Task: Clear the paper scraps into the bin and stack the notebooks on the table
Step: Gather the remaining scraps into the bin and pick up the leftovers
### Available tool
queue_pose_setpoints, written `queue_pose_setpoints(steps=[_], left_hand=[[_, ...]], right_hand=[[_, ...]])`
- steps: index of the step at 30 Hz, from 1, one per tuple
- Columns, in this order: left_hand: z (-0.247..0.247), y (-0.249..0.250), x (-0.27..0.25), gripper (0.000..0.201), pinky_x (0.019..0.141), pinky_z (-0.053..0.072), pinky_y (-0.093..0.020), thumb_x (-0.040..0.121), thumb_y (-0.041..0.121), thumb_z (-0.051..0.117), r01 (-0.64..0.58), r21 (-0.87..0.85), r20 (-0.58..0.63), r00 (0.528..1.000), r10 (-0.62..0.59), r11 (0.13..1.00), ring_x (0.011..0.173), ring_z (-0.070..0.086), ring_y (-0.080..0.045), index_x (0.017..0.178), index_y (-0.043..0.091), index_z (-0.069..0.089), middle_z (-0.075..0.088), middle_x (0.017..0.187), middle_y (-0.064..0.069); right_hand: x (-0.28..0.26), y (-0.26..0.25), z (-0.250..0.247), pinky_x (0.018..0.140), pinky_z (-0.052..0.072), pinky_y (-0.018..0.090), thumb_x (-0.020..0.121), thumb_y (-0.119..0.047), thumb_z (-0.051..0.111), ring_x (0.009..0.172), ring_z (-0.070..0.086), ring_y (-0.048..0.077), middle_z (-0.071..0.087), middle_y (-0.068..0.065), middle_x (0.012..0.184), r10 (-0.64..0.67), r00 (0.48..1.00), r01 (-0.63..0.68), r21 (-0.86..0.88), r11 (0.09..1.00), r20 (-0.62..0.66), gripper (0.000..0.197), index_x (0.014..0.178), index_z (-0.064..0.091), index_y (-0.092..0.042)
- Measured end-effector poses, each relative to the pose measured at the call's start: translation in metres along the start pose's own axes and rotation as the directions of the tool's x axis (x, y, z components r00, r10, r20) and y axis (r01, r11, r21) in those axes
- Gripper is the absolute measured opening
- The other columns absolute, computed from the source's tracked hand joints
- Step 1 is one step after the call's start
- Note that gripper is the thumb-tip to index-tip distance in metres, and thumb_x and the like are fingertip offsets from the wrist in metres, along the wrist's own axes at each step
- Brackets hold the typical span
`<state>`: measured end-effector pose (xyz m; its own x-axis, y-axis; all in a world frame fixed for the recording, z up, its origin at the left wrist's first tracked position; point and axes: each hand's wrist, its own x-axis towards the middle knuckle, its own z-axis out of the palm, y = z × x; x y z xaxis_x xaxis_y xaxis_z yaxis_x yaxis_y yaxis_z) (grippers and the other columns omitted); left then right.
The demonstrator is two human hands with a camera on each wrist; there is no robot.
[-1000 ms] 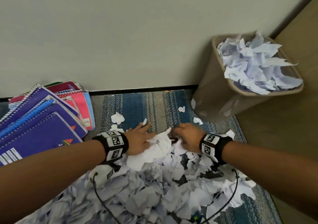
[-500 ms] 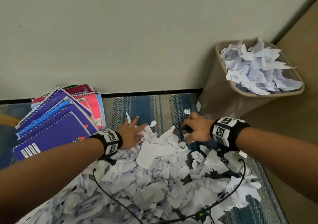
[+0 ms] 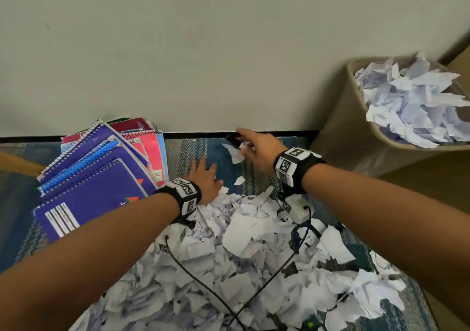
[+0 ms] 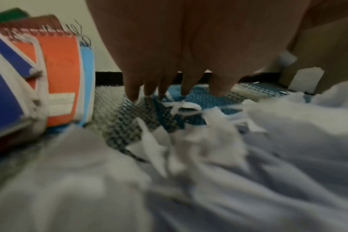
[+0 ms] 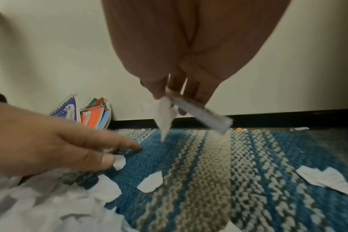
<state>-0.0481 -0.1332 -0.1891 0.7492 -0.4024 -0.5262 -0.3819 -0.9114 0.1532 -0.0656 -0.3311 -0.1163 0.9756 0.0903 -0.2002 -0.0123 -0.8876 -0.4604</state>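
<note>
White torn paper scraps (image 3: 244, 249) cover the striped rug (image 3: 183, 152). Right hand (image 3: 256, 150) pinches one scrap and a pen-like item; left hand (image 3: 206, 180) rests flat, fingers straight. Notebooks (image 3: 101, 167) fan at the rug's left edge.

Bare forearms, black wristbands (image 3: 187, 195) bearing white square-patterned marker tags, thin black cables (image 3: 203, 286) trailing below

I see a knitted rug (image 3: 193, 152) in blue and cream stripes covering the floor. A plain off-white wall (image 3: 203, 50) rises behind it, edged by a black baseboard (image 3: 279, 134). Tan flooring (image 3: 419, 190) lies to the right.
</note>
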Motion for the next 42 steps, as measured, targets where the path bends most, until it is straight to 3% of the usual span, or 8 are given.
queue_pose_setpoints(steps=[9,12,16,22,29,33,37,42], left_hand=[[0.033,0.042,-0.04,0.053,0.119,0.007,-0.044,0.102,0.028,0.029,-0.495,0.091,0.105,0.868,0.486,0.864,0.146,0.009,-0.027,0.152,0.016,0.016,0.011,0.159,-0.013],[0.018,0.039,-0.04,0.043,0.101,0.038,-0.045,0.096,0.031,0.035,-0.42,0.061,-0.091,0.901,0.424,0.906,0.124,0.042,-0.029,0.138,0.024,0.038,0.04,0.139,-0.005],[0.004,0.046,-0.028,0.036,0.084,0.044,-0.041,0.086,0.042,0.04,-0.281,0.048,-0.359,0.891,0.279,0.958,0.103,0.05,-0.029,0.113,0.022,0.053,0.047,0.115,-0.005],[0.014,0.065,-0.013,0.056,0.116,0.008,-0.049,0.101,0.047,0.025,-0.32,0.029,0.139,0.94,0.313,0.947,0.147,-0.006,-0.029,0.152,0.027,0.012,-0.005,0.161,-0.003],[-0.001,0.058,-0.026,0.052,0.111,0.024,-0.057,0.098,0.051,0.019,-0.41,-0.079,0.027,0.91,0.413,0.909,0.143,0.024,-0.023,0.149,0.04,0.02,0.02,0.158,0.004],[-0.023,0.033,-0.023,0.056,0.103,0.037,-0.049,0.09,0.049,0.025,-0.361,-0.057,-0.078,0.931,0.356,0.931,0.127,0.042,-0.031,0.134,0.026,0.049,0.04,0.142,-0.007],[-0.024,0.01,-0.045,0.028,0.083,0.046,-0.041,0.091,0.045,0.042,-0.385,0.108,-0.137,0.908,0.397,0.917,0.097,0.052,-0.031,0.097,0.021,0.056,0.05,0.105,-0.007],[-0.023,-0.006,-0.09,0.029,0.071,0.042,-0.029,0.091,0.052,0.047,-0.388,0.295,0.057,0.92,0.389,0.873,0.093,0.058,-0.026,0.086,0.025,0.053,0.059,0.096,-0.002]], right_hand=[[-0.058,0.087,0.012,0.107,0.037,0.036,0.094,-0.027,0.056,0.131,0.042,0.034,0.037,0.014,0.147,0.252,0.948,-0.196,-0.264,0.944,0.196,0.057,0.146,0.036,-0.017],[-0.095,0.106,0.038,0.114,0.028,0.049,0.092,-0.042,0.051,0.144,0.017,0.042,0.005,0.012,0.161,0.327,0.918,-0.231,-0.368,0.901,0.224,0.075,0.153,0.014,-0.021],[-0.128,0.088,0.057,0.119,0.017,0.05,0.097,-0.035,0.045,0.148,0.0,0.04,-0.007,0.012,0.162,0.253,0.917,-0.182,-0.242,0.953,0.308,0.07,0.154,0.009,-0.019],[-0.119,0.084,0.049,0.111,0.033,0.045,0.091,-0.033,0.052,0.14,0.026,0.031,0.018,0.005,0.157,0.047,0.982,-0.007,-0.214,0.977,0.185,0.065,0.149,0.027,-0.02],[-0.074,0.114,0.029,0.121,0.012,0.035,0.096,-0.044,0.049,0.149,0.009,0.03,0.002,0.013,0.162,0.253,0.94,-0.189,-0.269,0.944,0.229,0.08,0.155,0.007,-0.01],[-0.095,0.108,0.041,0.121,0.01,0.044,0.099,-0.04,0.039,0.148,0.006,0.034,0.004,0.01,0.163,0.157,0.92,-0.054,-0.28,0.958,0.36,0.065,0.154,0.019,-0.012],[-0.123,0.086,0.036,0.1,0.043,0.044,0.094,-0.026,0.046,0.125,0.047,0.035,0.046,0.011,0.14,0.036,0.959,0.034,-0.239,0.97,0.281,0.05,0.142,0.04,-0.016],[-0.154,0.039,0.043,0.108,0.036,0.052,0.091,-0.049,0.046,0.138,0.031,0.034,0.017,0.005,0.159,-0.386,0.881,0.459,-0.295,0.838,0.274,0.064,0.15,0.024,-0.033]])
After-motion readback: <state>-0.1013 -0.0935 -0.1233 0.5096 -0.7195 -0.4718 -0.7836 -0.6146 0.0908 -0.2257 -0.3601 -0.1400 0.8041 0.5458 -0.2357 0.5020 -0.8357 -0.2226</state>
